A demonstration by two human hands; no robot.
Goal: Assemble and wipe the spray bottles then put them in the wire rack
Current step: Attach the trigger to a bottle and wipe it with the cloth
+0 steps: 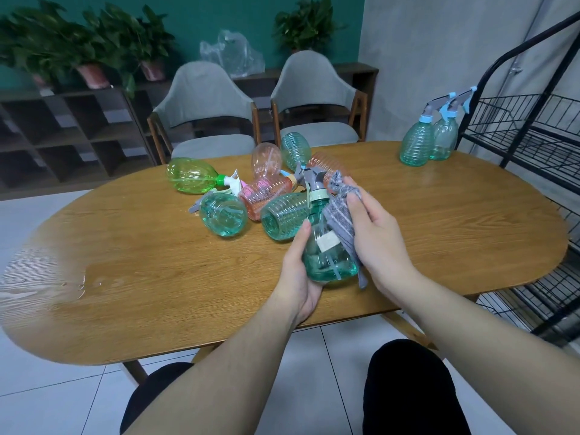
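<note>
Teal plastic spray bottle (326, 246) sits upright above the wooden desk (157, 277), gripped at its base by the left hand (298, 277). The right hand (373, 233) curls around a grey cloth (340, 215), pressing it against the bottle's side. Two assembled bottles (428, 142) stand near the black wire rack (533, 136); loose bottles (238, 196) lie mid-desk.

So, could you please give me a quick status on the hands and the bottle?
Left hand grips teal bottle at base. Right hand presses grey cloth on its side. Sprayer fitted. Wire rack to the right, path open.
</note>
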